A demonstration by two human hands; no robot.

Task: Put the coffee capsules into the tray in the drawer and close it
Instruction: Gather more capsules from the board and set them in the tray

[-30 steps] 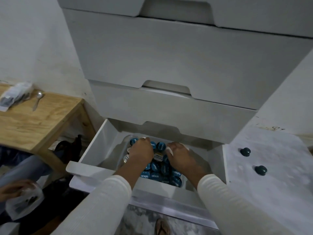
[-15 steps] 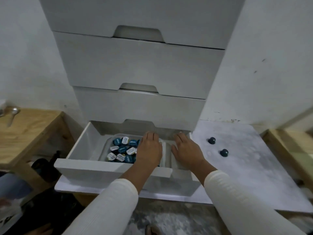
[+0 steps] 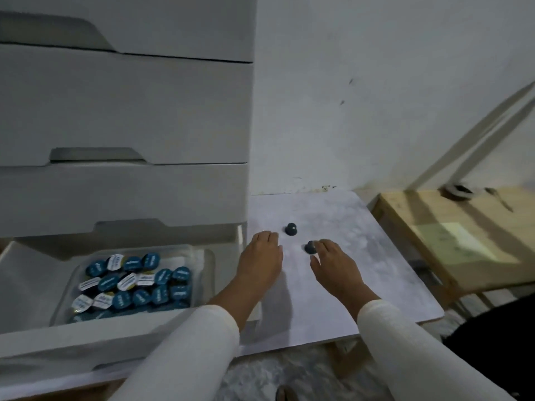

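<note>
Blue capsules fill the tray (image 3: 62,299) in the open drawer (image 3: 43,342).
Left hand (image 3: 262,260) flat, open; right hand (image 3: 333,263) fingers touch one loose capsule (image 3: 310,248) on the worktop (image 3: 376,270).

near capsule (image 3: 310,248): partly behind right hand (image 3: 335,269) fingers; contact unclear
drawer (image 3: 86,347): left end cut off

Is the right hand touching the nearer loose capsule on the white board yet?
Touching. The head view shows the right hand with its fingertips against the nearer capsule, no gap visible between them.
</note>
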